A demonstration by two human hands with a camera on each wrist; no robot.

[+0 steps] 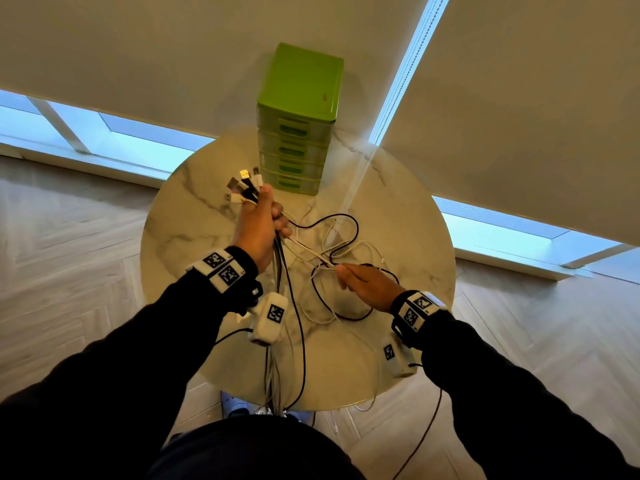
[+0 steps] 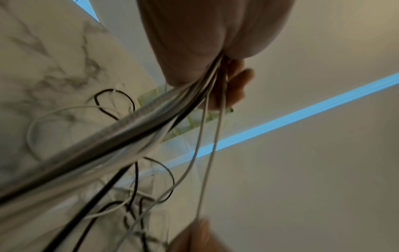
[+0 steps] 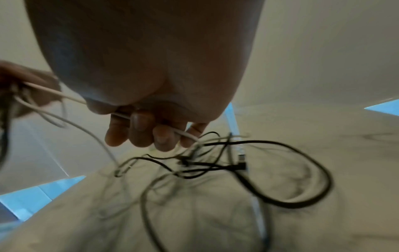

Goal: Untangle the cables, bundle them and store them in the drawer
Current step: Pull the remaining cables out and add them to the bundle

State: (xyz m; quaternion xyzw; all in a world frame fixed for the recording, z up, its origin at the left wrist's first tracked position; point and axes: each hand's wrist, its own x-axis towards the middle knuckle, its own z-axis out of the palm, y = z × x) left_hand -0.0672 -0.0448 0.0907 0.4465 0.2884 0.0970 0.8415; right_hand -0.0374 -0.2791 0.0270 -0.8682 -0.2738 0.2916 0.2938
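My left hand grips a bunch of black and white cables above the round marble table. Their USB plugs stick up past my thumb, and the long ends hang down over the table's near edge. My right hand holds one white cable in its curled fingers; it runs taut from the left hand's bunch. Loose loops of black and white cable lie tangled on the table between the hands. The green drawer unit stands at the table's far side, drawers closed.
A wall with roller blinds and window strips rises behind the table. Wooden floor surrounds it. A thin white blind cord hangs down onto the table to the right of the drawer unit.
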